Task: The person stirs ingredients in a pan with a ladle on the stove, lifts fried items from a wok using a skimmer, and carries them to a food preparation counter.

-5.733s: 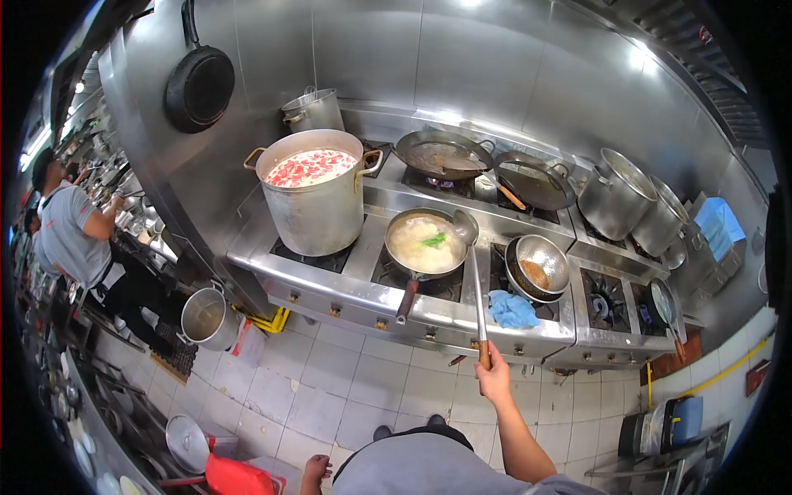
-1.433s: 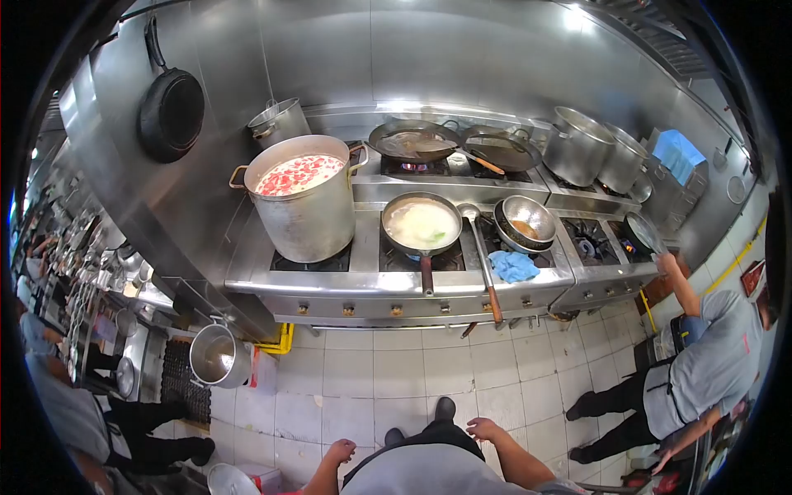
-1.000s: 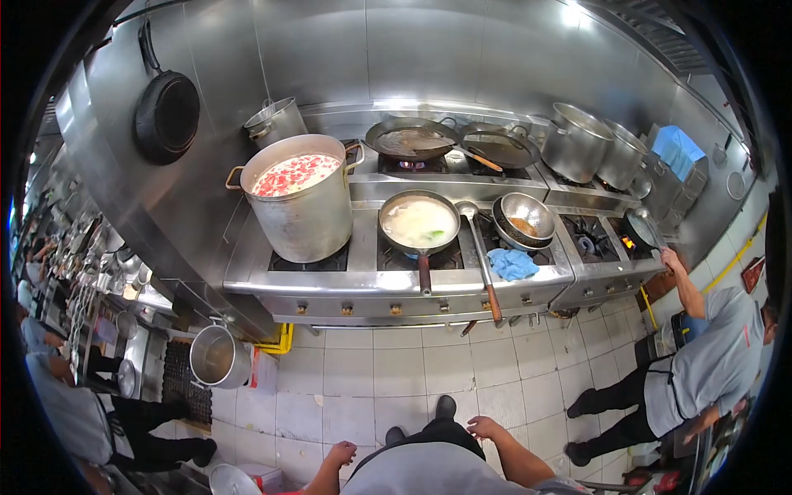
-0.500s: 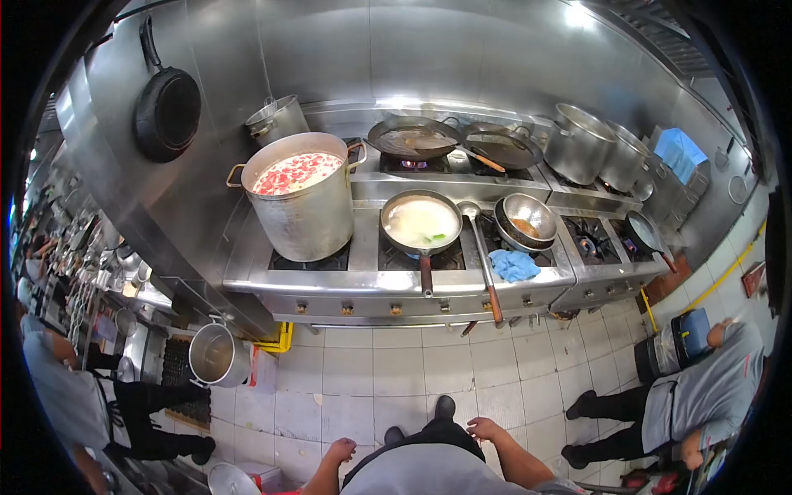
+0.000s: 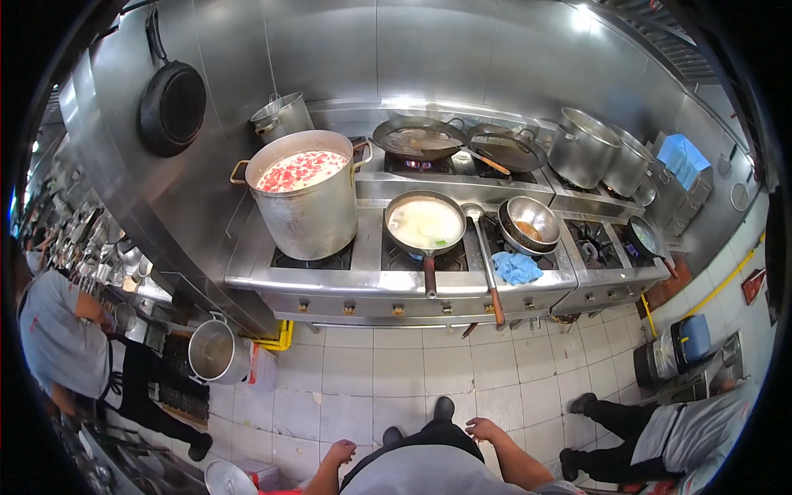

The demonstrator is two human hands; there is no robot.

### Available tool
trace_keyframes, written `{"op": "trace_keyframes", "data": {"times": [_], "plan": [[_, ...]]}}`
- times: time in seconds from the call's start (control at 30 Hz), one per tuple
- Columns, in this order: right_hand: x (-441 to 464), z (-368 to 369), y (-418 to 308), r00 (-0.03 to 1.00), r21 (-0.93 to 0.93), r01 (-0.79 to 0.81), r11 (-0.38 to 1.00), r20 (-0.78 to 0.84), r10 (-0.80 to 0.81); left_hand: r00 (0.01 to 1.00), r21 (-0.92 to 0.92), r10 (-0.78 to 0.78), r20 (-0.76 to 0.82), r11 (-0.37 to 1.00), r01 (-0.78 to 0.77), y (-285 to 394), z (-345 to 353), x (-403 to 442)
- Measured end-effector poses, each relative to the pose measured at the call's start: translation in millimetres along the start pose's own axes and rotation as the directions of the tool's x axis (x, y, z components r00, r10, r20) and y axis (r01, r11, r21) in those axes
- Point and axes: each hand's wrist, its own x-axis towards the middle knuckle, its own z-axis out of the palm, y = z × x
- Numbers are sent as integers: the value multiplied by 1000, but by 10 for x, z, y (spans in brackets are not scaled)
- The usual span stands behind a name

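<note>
My left hand [image 5: 339, 451] hangs at my side, fingers loosely bent and holding nothing that I can see. On the other side, my right hand [image 5: 483, 428] hangs the same way, touching nothing. Both are well short of the stove [image 5: 396, 285]. On its front burners stand a tall pot [image 5: 309, 219] of pale liquid with red pieces and a frying pan [image 5: 430, 262] with creamy liquid and a bit of green. A long-handled ladle [image 5: 484, 260] lies right of the pan. Beside it are stacked metal bowls [image 5: 532, 219] and a blue cloth [image 5: 516, 267].
Two woks [image 5: 412, 139] sit at the back, one over a flame, with large pots [image 5: 584, 147] to their right. On the left, a pot [image 5: 216, 355] stands low near a co-worker [image 5: 70, 330]. Another co-worker [image 5: 689, 437] is at the right. A black pan [image 5: 172, 109] hangs on the wall.
The left co-worker has shifted and turned, bending an arm. At the right, the co-worker has moved lower and farther toward the edge of view. My hands stay almost still.
</note>
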Motion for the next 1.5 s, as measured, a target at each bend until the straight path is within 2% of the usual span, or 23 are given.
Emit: {"op": "trace_keyframes", "data": {"times": [0.33, 0.57, 0.67, 0.7, 0.73, 0.77, 0.8, 0.87, 0.93, 1.0, 1.07, 1.13, 1.2, 1.27, 1.33, 1.37, 1.47, 1.5], "plan": [[-5, -48, -1, 1000, 24, -26, 999, -9, 26, 999, 60, -40, 29, 997, 39, 49, 6, 92], [-26, -182, -73, 998, 50, -27, 998, -52, 29, 999, 38, -19, 46, 999, 17, 240, -21, 113], [-32, -262, -143, 995, 10, 5, 1000, -99, -4, 1000, 6, 5, 11, 1000, -5, 314, -17, 189], [-54, -286, -179, 972, 17, 120, 993, -208, -114, 1000, 1, 21, 10, 1000, -21, 319, -27, 221], [-72, -323, -229, 924, 10, 234, 972, -313, -219, 999, -5, 37, 8, 999, -37, 329, -41, 251], [3, -373, -262, 838, -80, 292, 953, -460, -295, 999, -13, 43, 9, 999, -42, 341, -52, 280], [39, -443, -309, 835, -90, 293, 952, -461, -301, 999, -27, 40, -3, 999, -40, 346, -59, 302], [-54, -668, -669, 628, 7, 492, 871, -695, -349, 999, -50, 43, -11, 998, -44, 354, -64, 348], [-169, -1027, -1064, 596, 142, 582, 801, -745, -301, 999, -70, 26, -35, 997, -29, 322, -59, 394], [-220, -1532, -1437, 448, 22, 686, 727, -800, -398, 998, -94, 22, -52, 995, -27, 324, -56, 348], [-364, -2041, -1998, 335, 12, 776, 631, -855, -396, 998, -192, -10, -58, 981, -1, 224, -66, 370], [-283, -2645, -2390, 154, -208, 756, 620, -865, -478, 993, -255, -21, -120, 967, -11, 99, -60, 385], [-389, -3121, -2903, 72, -306, 756, 579, -840, -538, 975, -244, -118, -189, 967, 70, 159, -24, 233], [-412, -3533, -3313, -126, -553, 631, 544, -765, -632, 968, -237, -143, -204, 967, 93, 179, 0, 119], [-448, -3826, -3710, -98, -530, 675, 513, -754, -650, 959, -229, -181, -218, 965, 129, 113, 84, 100], [-392, -3961, -3842, -92, -525, 682, 510, -753, -652, 952, -294, -188, -241, 949, 112, 74, 141, 115], [-129, -4456, -4193, -133, -586, 660, 471, -708, -694, 922, -406, -230, -313, 909, 89, 199, 373, 72], [19, -4638, -4276, -188, -671, 584, 457, -659, -728, 938, -433, -146, -316, 902, -6, 209, 482, 7]]}}
